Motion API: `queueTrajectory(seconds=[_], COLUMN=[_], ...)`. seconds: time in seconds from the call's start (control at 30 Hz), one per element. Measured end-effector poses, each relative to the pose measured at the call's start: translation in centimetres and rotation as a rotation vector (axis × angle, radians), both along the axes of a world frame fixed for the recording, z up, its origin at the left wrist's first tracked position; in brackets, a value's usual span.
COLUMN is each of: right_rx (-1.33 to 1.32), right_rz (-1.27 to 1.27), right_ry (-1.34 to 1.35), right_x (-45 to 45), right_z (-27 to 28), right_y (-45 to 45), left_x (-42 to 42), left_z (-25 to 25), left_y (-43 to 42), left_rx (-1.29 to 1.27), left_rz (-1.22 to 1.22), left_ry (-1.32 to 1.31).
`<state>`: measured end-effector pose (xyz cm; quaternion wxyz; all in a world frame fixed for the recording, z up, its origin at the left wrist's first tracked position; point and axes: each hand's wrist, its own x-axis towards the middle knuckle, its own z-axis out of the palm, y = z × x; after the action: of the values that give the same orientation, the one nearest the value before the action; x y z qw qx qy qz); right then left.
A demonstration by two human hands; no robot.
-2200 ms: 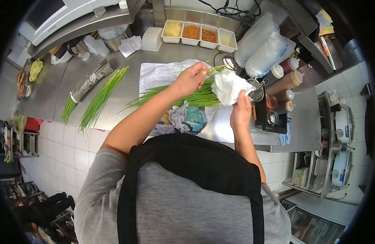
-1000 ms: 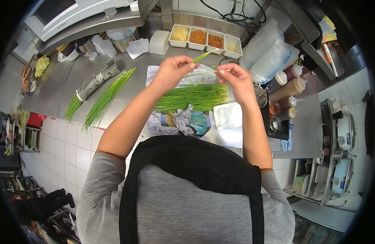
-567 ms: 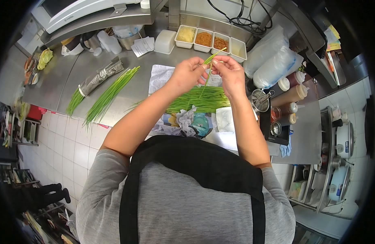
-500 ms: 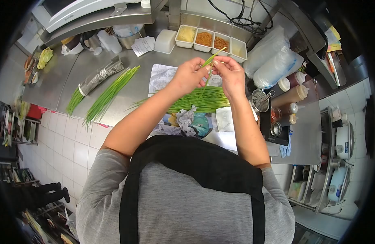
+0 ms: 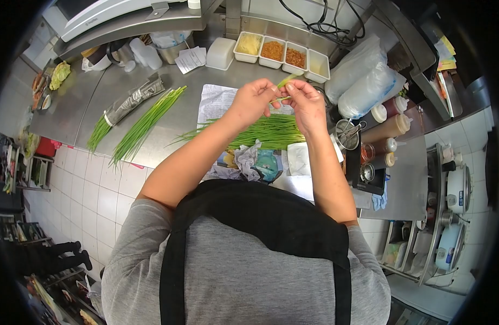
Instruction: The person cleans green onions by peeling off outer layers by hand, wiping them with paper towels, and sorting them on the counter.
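My left hand point(image 5: 256, 100) and my right hand point(image 5: 305, 104) are raised close together, both pinching a few chives point(image 5: 285, 82) between thumb and fingertips. The stalks' tips are smeared by motion. Beneath my hands, a wide pile of green chives point(image 5: 260, 133) lies on printed paper point(image 5: 212, 101). To the left on the steel counter rests a loose bundle of chives point(image 5: 151, 123). Beside it lies another bundle, wrapped in newspaper point(image 5: 134, 101), its green ends sticking out.
White tubs of food point(image 5: 272, 52) line the back of the counter point(image 5: 187, 143). Sauce bottles point(image 5: 387, 129), a metal strainer point(image 5: 347, 133) and plastic bags point(image 5: 363, 89) crowd the right side. Crumpled paper point(image 5: 248, 158) lies nearest me. Another person's legs point(image 5: 65, 257) show at lower left.
The chives between my hands, upright and long before, now show as a short blurred piece bent to the side. My fingertips have come closer together; the piles stay put.
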<state>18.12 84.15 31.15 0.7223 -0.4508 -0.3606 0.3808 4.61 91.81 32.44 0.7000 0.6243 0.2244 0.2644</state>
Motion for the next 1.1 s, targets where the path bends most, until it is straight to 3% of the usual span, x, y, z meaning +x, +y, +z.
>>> queueTrajectory(seconds=[0.33,0.43,0.63,0.73,0.83,0.93,1.1], right_rx=[-0.05,-0.034,-0.082,-0.096,-0.131,-0.261,-0.261], right_rz=[-0.01,0.051,0.032,0.087,-0.042,-0.095,-0.143], right_ry=[0.081,0.142,0.11,0.146,-0.014,-0.239,-0.269], right_x=[-0.2,-0.5,-0.1,-0.4,-0.7,0.2,0.2], right_z=[-0.1,0.1,-0.7,-0.5,-1.0,-1.7,-1.9], right_y=[-0.2,-0.2,0.0,-0.3,-0.1,-0.5,-1.0], left_x=[-0.5,-0.6,-0.4,0.2,0.1,-0.1,-0.1], left_z=[-0.3,-0.5,-1.5,-3.2,-3.3,-2.3,-2.4], left_y=[0.8,1.9,2.5,2.0,1.5,1.6,1.5], left_rx=[0.012,-0.149,-0.006,0.079,-0.137,-0.136,0.026], left_rz=[-0.048,-0.111,-0.142,-0.248,-0.246,-0.136,-0.207], left_ry=[0.068,0.153,0.254,0.044,0.018,0.137,0.186])
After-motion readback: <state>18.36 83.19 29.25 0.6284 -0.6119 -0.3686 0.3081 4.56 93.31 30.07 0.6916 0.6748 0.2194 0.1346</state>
